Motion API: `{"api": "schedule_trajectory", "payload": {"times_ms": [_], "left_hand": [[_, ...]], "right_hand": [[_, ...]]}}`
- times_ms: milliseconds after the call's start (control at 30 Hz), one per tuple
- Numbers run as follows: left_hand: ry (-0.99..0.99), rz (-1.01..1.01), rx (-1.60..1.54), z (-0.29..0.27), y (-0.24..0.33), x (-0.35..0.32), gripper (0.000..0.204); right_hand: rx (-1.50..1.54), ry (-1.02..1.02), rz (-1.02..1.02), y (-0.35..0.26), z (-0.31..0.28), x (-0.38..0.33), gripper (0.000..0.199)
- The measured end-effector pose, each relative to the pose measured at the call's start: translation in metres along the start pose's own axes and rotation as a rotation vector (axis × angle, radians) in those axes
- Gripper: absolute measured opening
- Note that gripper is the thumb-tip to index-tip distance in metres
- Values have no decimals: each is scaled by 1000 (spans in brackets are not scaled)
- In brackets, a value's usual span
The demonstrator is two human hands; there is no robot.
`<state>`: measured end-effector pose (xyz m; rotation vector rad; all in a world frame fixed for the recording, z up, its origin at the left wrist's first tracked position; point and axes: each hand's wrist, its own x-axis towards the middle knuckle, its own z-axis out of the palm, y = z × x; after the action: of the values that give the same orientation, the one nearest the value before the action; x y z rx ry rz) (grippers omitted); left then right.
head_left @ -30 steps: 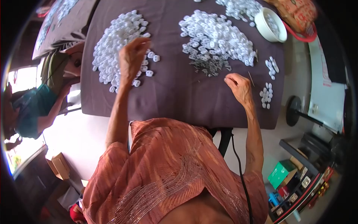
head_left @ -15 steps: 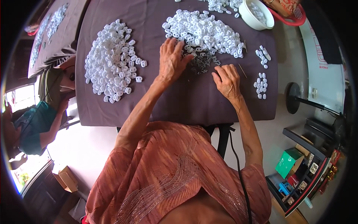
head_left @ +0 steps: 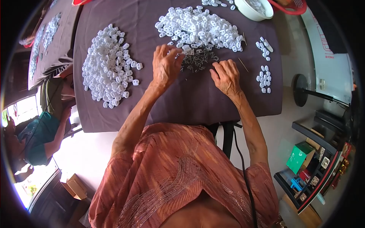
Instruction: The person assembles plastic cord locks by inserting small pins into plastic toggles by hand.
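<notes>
A dark purple cloth covers the table (head_left: 190,102). My left hand (head_left: 165,66) rests with fingers spread on the near edge of the middle heap of small white plastic pieces (head_left: 197,28). Just below that heap lies a patch of tiny dark metal parts (head_left: 199,60). My right hand (head_left: 226,76) is palm down beside them, its curled fingertips touching the metal parts; whether it pinches one is hidden. A second heap of white pieces (head_left: 108,72) lies apart at the left. A thin stick (head_left: 243,64) lies right of my right hand.
Two small groups of white pieces (head_left: 264,78) sit near the table's right edge. A white bowl (head_left: 253,8) and a red basket (head_left: 292,4) stand at the far right. Another person (head_left: 42,133) sits at the left. A stand base (head_left: 300,89) and shelves with a green box (head_left: 300,155) are at the right.
My left hand has moved from the left heap over to the near edge of the middle heap. My right hand has shifted slightly left toward the metal parts.
</notes>
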<state>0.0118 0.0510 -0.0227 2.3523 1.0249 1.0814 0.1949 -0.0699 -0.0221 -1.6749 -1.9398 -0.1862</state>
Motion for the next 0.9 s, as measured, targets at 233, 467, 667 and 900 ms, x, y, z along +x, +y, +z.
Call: {"api": "schedule_trajectory", "payload": {"times_ms": [233, 467, 667, 900], "left_hand": [[-138, 5, 116, 15, 19, 1, 21], [-181, 0, 24, 20, 14, -2, 16], [-248, 74, 177, 32, 24, 18, 15], [-207, 28, 58, 37, 20, 22, 10]], "right_hand": [[-10, 15, -2, -2, 1, 1, 20], [-36, 24, 0, 0, 2, 0, 20], [-16, 17, 5, -1, 1, 2, 20], [23, 9, -13, -16, 11, 18, 24]]}}
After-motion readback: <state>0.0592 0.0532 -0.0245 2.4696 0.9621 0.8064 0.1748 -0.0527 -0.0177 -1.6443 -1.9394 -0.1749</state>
